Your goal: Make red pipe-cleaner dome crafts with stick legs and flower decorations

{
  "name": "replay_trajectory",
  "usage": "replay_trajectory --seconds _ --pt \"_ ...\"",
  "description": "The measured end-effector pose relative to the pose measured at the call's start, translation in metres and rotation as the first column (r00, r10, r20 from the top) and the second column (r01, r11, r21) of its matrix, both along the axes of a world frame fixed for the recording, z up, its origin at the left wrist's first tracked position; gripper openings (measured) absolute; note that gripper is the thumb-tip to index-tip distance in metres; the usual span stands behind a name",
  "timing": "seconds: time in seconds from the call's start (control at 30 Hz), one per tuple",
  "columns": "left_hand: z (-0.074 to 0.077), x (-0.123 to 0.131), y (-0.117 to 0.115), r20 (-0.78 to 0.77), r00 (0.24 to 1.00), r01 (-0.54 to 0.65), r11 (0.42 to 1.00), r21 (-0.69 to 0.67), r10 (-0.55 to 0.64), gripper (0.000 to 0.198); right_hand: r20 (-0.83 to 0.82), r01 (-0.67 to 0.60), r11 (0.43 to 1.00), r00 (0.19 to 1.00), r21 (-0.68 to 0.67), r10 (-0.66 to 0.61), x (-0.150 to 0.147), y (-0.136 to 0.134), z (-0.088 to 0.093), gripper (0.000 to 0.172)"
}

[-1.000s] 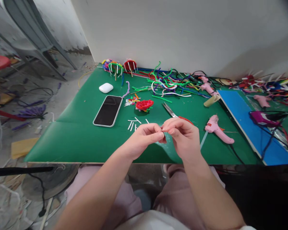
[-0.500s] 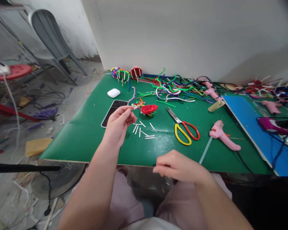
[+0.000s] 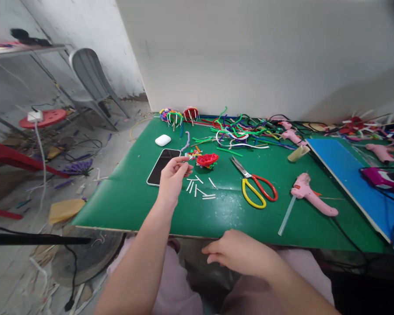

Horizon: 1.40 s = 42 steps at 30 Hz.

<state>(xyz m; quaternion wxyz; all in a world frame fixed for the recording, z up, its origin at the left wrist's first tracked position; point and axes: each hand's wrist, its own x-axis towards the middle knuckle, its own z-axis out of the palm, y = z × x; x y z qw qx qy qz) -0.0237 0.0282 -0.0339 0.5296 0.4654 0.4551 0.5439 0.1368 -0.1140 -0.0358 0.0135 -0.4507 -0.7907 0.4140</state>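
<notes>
My left hand [image 3: 174, 175] reaches over the green table, thumb and forefinger pinched together beside a small heap of coloured bits [image 3: 194, 153]. Something tiny and pale shows near the fingertips; I cannot make out what it is. Just right of them lies a red, bowl-like fuzzy piece [image 3: 207, 159] with coloured bits beneath it. Short white strips [image 3: 195, 190] are scattered in front of that hand, and a phone [image 3: 157, 168] lies partly behind it. My right hand [image 3: 231, 251] hovers at the table's front edge above my lap, holding nothing, its fingers loosely extended.
Scissors [image 3: 249, 179] with yellow and red handles lie at centre right. Further right are a pink glue gun [image 3: 310, 194] and a blue board [image 3: 351, 183]. A white case [image 3: 163, 140], pipe cleaners [image 3: 236, 131] and finished round pieces [image 3: 174, 118] lie toward the back.
The view has shifted, so the table appears lower and further right. My right hand has loosened from a curl, its fingers now reaching leftward. My left hand remains pinched near the coloured bits.
</notes>
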Motion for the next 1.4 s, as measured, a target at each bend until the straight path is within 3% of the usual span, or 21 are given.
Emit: replay_trajectory --seconds 0.07,0.13,0.2,0.3,0.37,0.47,0.63,0.8,0.9,1.07,1.17,1.27,1.33,1.4 --pt "0.0 0.0 0.0 -0.02 1.0 -0.007 1.0 0.016 0.007 0.025 -0.125 0.113 0.991 0.985 -0.067 -0.121 0.005 0.006 0.008 0.028" --pt "0.0 0.0 0.0 -0.036 0.999 -0.013 0.999 0.03 0.014 0.024 -0.225 0.301 0.945 0.919 -0.124 -0.322 0.013 0.021 0.015 0.034" --pt "0.001 -0.001 0.001 -0.048 0.999 -0.016 0.999 0.043 0.018 0.023 -0.265 0.533 0.835 0.793 -0.135 -0.549 0.023 0.046 0.018 0.04" --pt "0.001 -0.001 0.001 -0.063 0.998 -0.021 0.998 0.064 0.025 0.021 -0.264 0.761 0.649 0.624 -0.011 -0.736 0.036 0.097 0.016 0.047" --pt "0.001 -0.002 0.002 -0.072 0.997 -0.021 0.997 0.079 0.026 0.02 -0.241 0.786 0.618 0.604 0.023 -0.76 0.042 0.132 0.011 0.049" --pt "0.001 -0.004 0.003 -0.087 0.996 -0.01 0.995 0.1 0.019 0.018 -0.161 0.785 0.619 0.615 0.033 -0.772 0.046 0.173 0.001 0.049" --pt "0.001 -0.007 0.006 -0.092 0.995 -0.034 0.994 0.107 0.044 0.017 -0.063 0.785 0.615 0.619 0.071 -0.783 0.041 0.204 -0.011 0.039" --pt "0.004 -0.008 0.005 -0.093 0.994 -0.048 0.994 0.1 0.057 0.016 -0.077 0.783 0.611 0.62 0.114 -0.781 0.037 0.208 -0.012 0.025" --pt "0.004 -0.009 0.005 -0.095 0.994 -0.051 0.995 0.085 0.059 0.015 -0.147 0.797 0.578 0.602 0.174 -0.785 0.038 0.201 -0.009 0.02" --pt "0.0 -0.004 0.005 -0.113 0.994 -0.016 1.0 -0.023 0.013 0.024 -0.363 0.838 0.45 0.541 0.309 -0.759 0.041 0.168 -0.001 0.025" --pt "-0.001 0.009 -0.002 -0.109 0.986 0.112 0.984 -0.142 -0.128 0.046 -0.472 0.868 0.362 0.491 0.34 -0.733 0.036 0.142 0.002 0.03" --pt "-0.002 0.026 -0.015 0.023 0.96 0.278 0.93 -0.24 -0.281 0.065 -0.541 0.894 0.29 0.439 0.341 -0.717 0.027 0.119 0.003 0.031" --pt "-0.005 0.036 -0.022 0.134 0.94 0.337 0.915 -0.22 -0.313 0.071 -0.587 0.905 0.263 0.418 0.334 -0.693 0.021 0.108 0.004 0.031" --pt "-0.008 0.041 -0.026 0.169 0.942 0.311 0.942 -0.125 -0.288 0.073 -0.628 0.906 0.25 0.418 0.341 -0.656 0.018 0.1 0.004 0.028"
